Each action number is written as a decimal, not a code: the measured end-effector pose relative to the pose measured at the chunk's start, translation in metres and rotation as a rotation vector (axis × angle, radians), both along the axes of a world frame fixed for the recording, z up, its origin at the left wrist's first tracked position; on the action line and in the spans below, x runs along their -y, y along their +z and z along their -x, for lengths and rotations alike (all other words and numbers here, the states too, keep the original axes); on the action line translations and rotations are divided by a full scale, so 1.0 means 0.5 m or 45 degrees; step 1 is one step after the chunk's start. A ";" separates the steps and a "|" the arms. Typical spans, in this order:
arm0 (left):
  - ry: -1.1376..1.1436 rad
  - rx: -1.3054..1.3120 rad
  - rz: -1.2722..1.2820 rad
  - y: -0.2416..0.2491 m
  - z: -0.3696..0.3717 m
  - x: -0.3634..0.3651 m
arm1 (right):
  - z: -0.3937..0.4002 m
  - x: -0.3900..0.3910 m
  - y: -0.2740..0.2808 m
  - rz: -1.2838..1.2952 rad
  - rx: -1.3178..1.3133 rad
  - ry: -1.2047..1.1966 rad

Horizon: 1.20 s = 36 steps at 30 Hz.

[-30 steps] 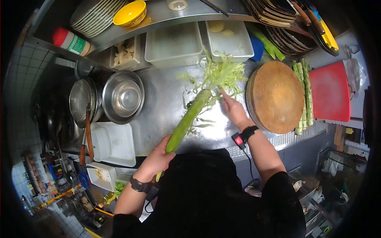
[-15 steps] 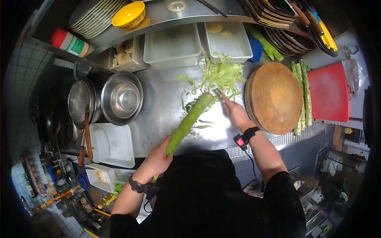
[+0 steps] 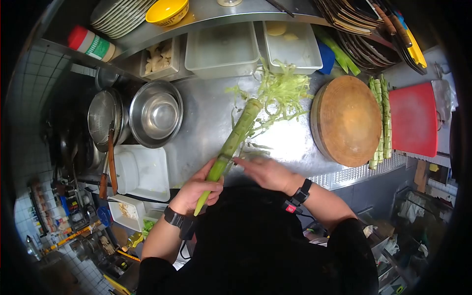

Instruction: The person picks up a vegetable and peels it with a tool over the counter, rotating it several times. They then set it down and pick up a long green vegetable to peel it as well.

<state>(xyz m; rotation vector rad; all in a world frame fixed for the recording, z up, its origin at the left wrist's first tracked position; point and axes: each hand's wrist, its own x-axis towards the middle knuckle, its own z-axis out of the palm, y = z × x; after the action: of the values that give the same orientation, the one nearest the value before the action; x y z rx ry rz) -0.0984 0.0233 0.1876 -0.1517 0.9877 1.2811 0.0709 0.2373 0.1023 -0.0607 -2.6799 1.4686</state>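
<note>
A long green celtuce stem (image 3: 241,128) slants over the steel worktop (image 3: 196,115), its cut end pointing away from me. My left hand (image 3: 197,191) is wrapped round its lower part, and the narrow tip sticks out below the fingers. My right hand (image 3: 265,173), slightly blurred, is closed on a small peeler (image 3: 226,158), whose head lies across the stem just above my left hand. The peeler's handle is mostly hidden by the fingers. Pale green peelings (image 3: 282,96) are heaped beyond the stem's far end, with loose strips beside it.
A round wooden chopping block (image 3: 348,120) stands to the right, with several green stalks (image 3: 386,118) and a red board (image 3: 410,118) beyond. Steel bowls (image 3: 157,114) and a white tub (image 3: 152,172) sit left. Plastic containers (image 3: 221,51) line the back under a shelf (image 3: 206,24).
My right hand has moved with the peeler from the stem's far end down toward my left hand. The stem has turned, showing a paler, peeled-looking side. The view has shifted slightly.
</note>
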 end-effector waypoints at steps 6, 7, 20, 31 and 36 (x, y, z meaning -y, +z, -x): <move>-0.047 -0.091 0.089 0.012 0.000 -0.002 | 0.032 -0.080 -0.145 0.245 -0.310 -0.120; -0.061 -0.129 0.151 0.014 -0.001 -0.004 | 0.036 -0.147 -0.151 0.003 0.059 -0.265; -0.169 -0.204 0.133 0.014 -0.005 -0.004 | 0.024 -0.080 -0.109 0.769 0.306 -0.175; 0.030 -0.033 0.112 -0.030 0.007 -0.034 | 0.035 -0.088 -0.090 0.042 0.158 -0.267; -0.076 -0.134 0.128 -0.027 0.005 -0.037 | 0.013 -0.037 0.012 -0.041 0.148 0.141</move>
<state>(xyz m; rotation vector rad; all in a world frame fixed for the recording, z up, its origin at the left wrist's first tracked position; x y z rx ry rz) -0.1011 0.0418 0.1739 -0.1328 1.1394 1.1952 0.0645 0.2560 0.1085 0.0049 -2.8409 1.4961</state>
